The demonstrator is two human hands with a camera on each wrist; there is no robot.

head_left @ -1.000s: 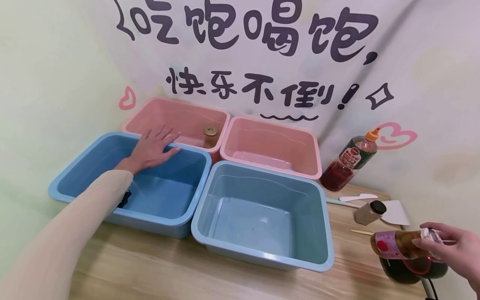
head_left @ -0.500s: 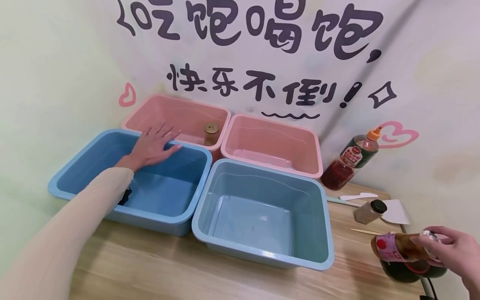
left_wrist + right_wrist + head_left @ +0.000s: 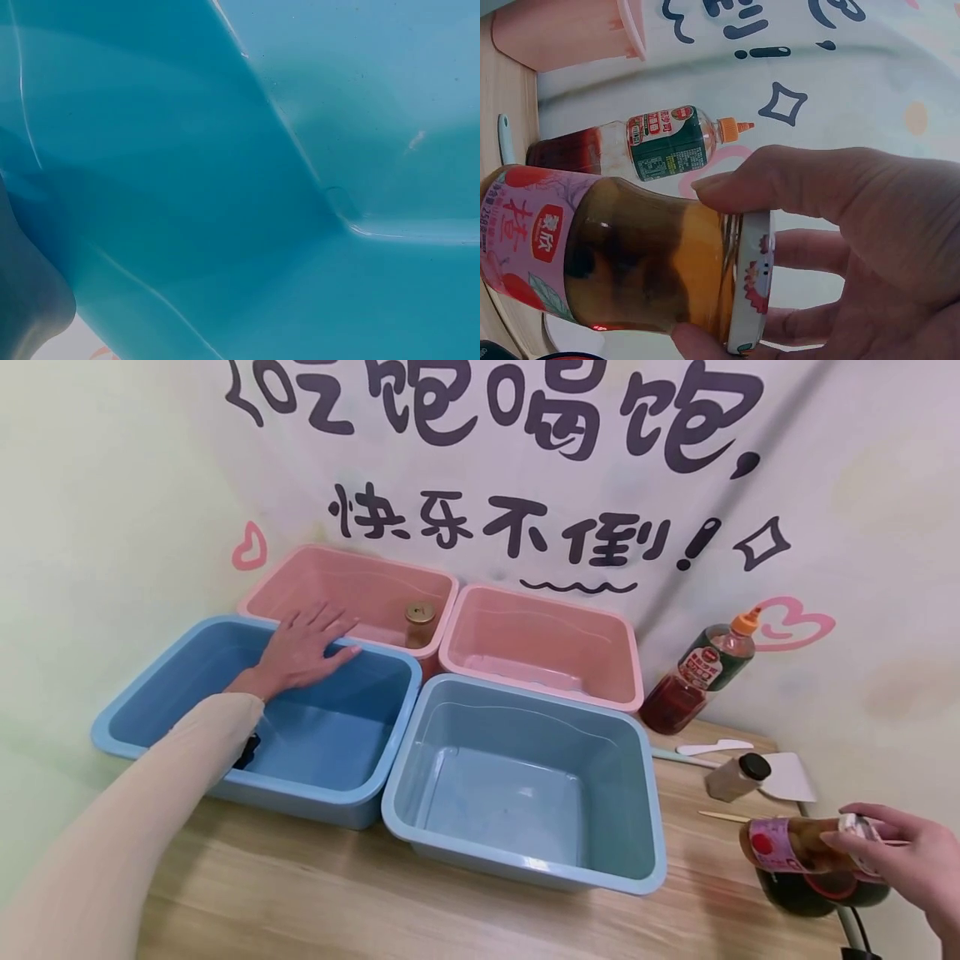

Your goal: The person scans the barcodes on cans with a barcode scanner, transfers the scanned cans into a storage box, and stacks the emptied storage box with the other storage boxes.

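Note:
My right hand (image 3: 911, 852) grips a glass jar (image 3: 806, 845) by its white lid (image 3: 751, 281), thumb on one side and fingers on the other. The jar lies sideways in the hand, with a pink label (image 3: 536, 232) and dark round pieces in amber liquid. It hangs above the right end of the table. My left hand (image 3: 300, 652) is spread, palm down, at the back rim of the left blue bin (image 3: 330, 735); whether it touches the rim I cannot tell. The left wrist view shows the blue bin's inner wall and part of the hand (image 3: 34, 300).
A light blue bin (image 3: 525, 868) stands beside the left one, with two pink bins (image 3: 543, 681) behind. A gold-lidded can (image 3: 420, 622) is in the left pink bin. To the right are a sauce bottle (image 3: 697, 677), a black-capped shaker (image 3: 738, 777), a spatula (image 3: 787, 777) and a dark round object (image 3: 795, 893).
The head view has shifted slightly, so the scene sits a little higher. Both hands keep nearly the same places, and the right one still holds the jar.

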